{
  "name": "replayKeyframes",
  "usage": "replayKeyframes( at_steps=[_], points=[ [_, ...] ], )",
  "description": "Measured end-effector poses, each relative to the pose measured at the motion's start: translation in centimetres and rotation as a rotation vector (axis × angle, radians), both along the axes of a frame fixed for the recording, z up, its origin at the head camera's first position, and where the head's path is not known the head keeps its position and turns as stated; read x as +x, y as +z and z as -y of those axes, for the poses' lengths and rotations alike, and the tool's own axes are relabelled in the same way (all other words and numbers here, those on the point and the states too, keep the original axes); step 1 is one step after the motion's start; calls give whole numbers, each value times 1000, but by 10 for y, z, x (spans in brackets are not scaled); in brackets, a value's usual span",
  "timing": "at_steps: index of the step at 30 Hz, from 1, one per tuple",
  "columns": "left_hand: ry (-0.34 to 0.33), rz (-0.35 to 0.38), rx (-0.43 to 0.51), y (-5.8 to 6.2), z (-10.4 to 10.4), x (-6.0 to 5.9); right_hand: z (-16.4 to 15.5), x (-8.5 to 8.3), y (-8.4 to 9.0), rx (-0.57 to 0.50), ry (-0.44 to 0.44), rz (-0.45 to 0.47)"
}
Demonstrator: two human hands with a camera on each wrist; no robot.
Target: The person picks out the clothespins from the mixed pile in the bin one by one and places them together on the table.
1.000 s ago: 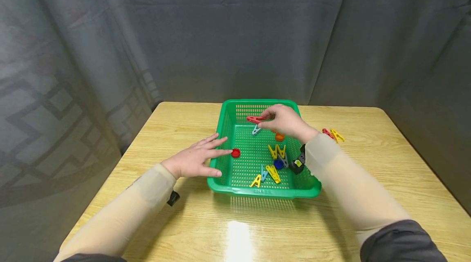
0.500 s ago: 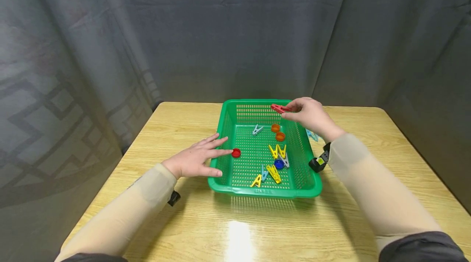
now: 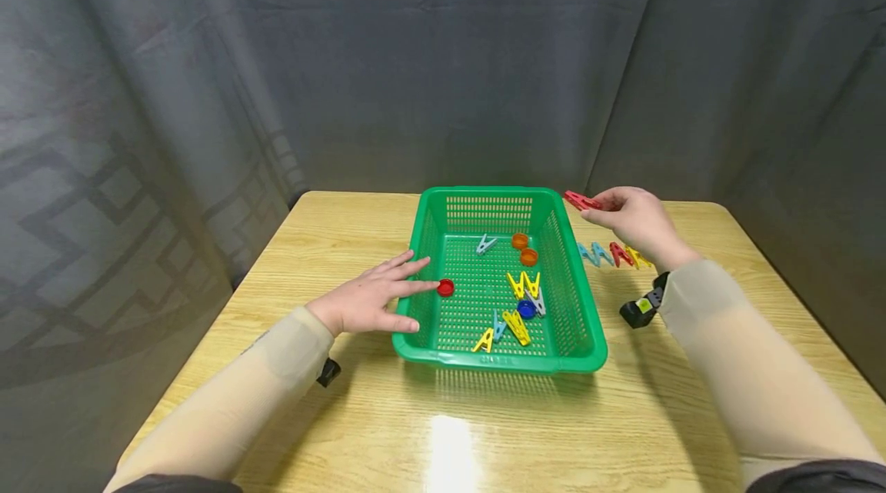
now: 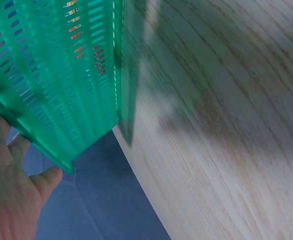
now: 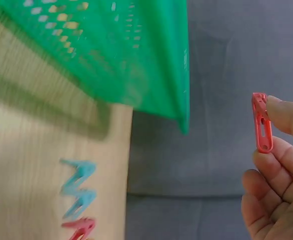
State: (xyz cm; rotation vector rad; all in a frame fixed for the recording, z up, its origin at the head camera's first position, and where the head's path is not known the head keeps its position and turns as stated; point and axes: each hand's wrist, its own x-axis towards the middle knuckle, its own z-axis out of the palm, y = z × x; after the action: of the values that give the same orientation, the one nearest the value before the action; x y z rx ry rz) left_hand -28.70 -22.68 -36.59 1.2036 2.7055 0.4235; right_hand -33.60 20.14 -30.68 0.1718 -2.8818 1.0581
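A green perforated basket (image 3: 424,247) sits mid-table. My right hand (image 3: 633,216) hovers just past its far right corner and pinches a red clothespin (image 3: 580,201) (image 5: 262,123) between thumb and fingers. My left hand (image 3: 367,298) lies flat with straight fingers on the basket's left rim (image 4: 66,110), fingertips near a red bottle cap (image 3: 446,288). Inside the basket lie yellow clothespins (image 3: 522,285), a light blue clothespin (image 3: 485,244), two orange caps (image 3: 524,248) and a blue cap (image 3: 526,309).
A row of clothespins lies on the wooden table (image 3: 727,308) right of the basket: two light blue (image 3: 594,254) (image 5: 77,185), a red one (image 3: 617,254) and a yellow one (image 3: 635,256). Dark curtains hang behind and beside the table.
My right hand lifted the red clothespin out of the basket and carried it right, past the far right corner. The left hand stayed put.
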Motion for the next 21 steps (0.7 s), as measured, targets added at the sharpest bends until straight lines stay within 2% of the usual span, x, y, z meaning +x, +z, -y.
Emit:
replayKeyframes(
  at_steps=[21],
  points=[
    [18,8,-4,-1,1,0,-55,-3,-43,-30,-175,95]
  ],
)
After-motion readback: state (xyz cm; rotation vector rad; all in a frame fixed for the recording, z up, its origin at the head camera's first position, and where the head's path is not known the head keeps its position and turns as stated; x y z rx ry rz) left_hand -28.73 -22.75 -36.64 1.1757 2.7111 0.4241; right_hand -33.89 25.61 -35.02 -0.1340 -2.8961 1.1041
